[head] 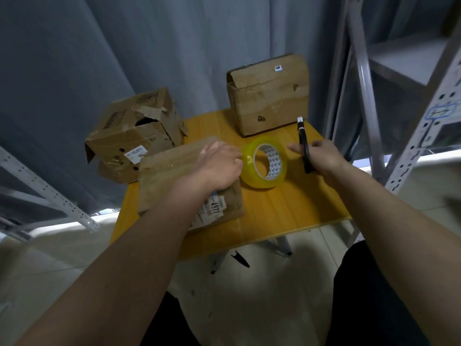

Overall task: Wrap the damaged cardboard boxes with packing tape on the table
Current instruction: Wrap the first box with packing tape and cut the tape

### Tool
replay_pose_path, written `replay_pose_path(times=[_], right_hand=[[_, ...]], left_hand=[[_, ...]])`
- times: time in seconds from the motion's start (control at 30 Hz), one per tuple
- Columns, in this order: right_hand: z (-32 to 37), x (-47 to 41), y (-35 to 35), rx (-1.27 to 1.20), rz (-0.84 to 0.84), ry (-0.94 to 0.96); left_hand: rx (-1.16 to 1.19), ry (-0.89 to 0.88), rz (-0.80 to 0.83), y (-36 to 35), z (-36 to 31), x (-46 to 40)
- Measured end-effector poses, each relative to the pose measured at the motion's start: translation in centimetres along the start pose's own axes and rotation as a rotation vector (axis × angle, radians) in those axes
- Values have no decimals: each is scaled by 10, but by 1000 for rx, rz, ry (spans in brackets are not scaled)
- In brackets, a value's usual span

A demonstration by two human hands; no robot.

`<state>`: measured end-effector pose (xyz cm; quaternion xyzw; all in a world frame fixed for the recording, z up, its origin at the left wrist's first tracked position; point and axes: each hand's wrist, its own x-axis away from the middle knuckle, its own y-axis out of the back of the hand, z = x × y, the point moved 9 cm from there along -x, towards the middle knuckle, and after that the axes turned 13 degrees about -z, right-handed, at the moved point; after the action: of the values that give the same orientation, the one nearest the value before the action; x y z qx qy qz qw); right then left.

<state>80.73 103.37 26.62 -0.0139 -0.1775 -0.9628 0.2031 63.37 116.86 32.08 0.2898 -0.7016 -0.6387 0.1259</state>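
Note:
A flat cardboard box (172, 171) with a white label lies on the yellow table (287, 208); clear tape runs across its top. My left hand (219, 166) rests flat on that box, fingers spread, fingertips touching a roll of yellowish packing tape (265, 162) that stands tilted beside it. To the right of the roll, my right hand (321, 156) grips a black utility knife (303, 143), blade end pointing away from me. A torn, crumpled box (134, 136) sits at the table's left corner. An upright dented box (269, 96) stands at the back.
Grey metal shelving (409, 121) rises close on the right, and another rack (50, 196) slants at the lower left. A blue-grey curtain (124, 46) hangs behind the table. A small black object (240, 258) lies on the pale floor under the table's front edge.

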Motion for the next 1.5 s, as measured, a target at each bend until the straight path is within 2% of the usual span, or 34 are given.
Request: replay_pose_path(times=[0.07, 0.2, 0.23, 0.33, 0.43, 0.67, 0.77, 0.83, 0.93, 1.0, 1.1, 1.2, 1.3, 1.5], right_hand=[[4, 9, -11, -19, 47, -20], [-19, 23, -20, 259, 66, -111], [-27, 29, -25, 211, 94, -169], [-45, 44, -44, -167, 133, -380], [-49, 49, -60, -333, 117, -456], [-38, 48, -69, -302, 55, -425], [-33, 51, -60, -335, 4, -326], [-18, 55, -53, -420, 8, -198], [11, 68, -53, -482, 171, -16], [19, 79, -62, -415, 344, 9], [16, 98, -76, -277, 573, -24], [9, 117, -87, -228, 746, -99], [1, 131, -89, -176, 867, -120], [-14, 143, -72, -117, 1026, -125]], left_hand=[[3, 19, 12, 0, 0, 1], [24, 34, 15, -1, 1, 2], [28, 33, 12, -1, 2, 2], [42, 24, 5, -2, 3, 1], [33, -3, 21, -5, 3, 0], [23, 11, 48, -8, 4, -3], [9, 10, 35, -7, 4, -1], [13, 2, 38, -6, 2, 0], [228, 37, 48, 9, 3, 1], [333, 86, 105, 18, 12, 2], [107, 54, 244, 14, 28, 11], [-52, 29, 196, 1, 37, 14], [-85, 45, 123, -3, 38, 12], [-74, 51, 134, -1, 38, 13]])
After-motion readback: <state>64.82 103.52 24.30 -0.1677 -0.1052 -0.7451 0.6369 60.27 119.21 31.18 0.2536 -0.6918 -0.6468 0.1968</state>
